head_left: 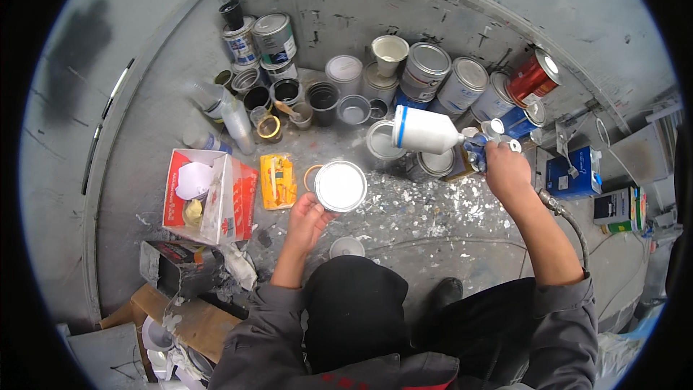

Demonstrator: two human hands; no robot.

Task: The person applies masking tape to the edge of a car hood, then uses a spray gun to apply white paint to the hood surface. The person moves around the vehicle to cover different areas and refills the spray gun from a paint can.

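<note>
My left hand (308, 225) is closed on the near rim of a round cup (341, 186) with white paint inside. An orange-brown loop (310, 176) shows at the cup's left side; I cannot tell whether it touches the cup. Out to the right, my right hand (507, 171) grips a paint spray gun (476, 150) with blue parts. The gun's white paint cup (427, 130), ringed by a blue band, lies sideways and points left, above several paint cans. A hose (567, 215) runs down from the gun beside my right forearm.
Many paint cans (426, 62) and cups (323, 98) stand along the far wall. At left are a yellow packet (278, 182), a red-and-white box (242, 191) and stacked clear cups (236, 121). A small container (347, 247) stands by my knee. Blue cans (572, 173) stand at right.
</note>
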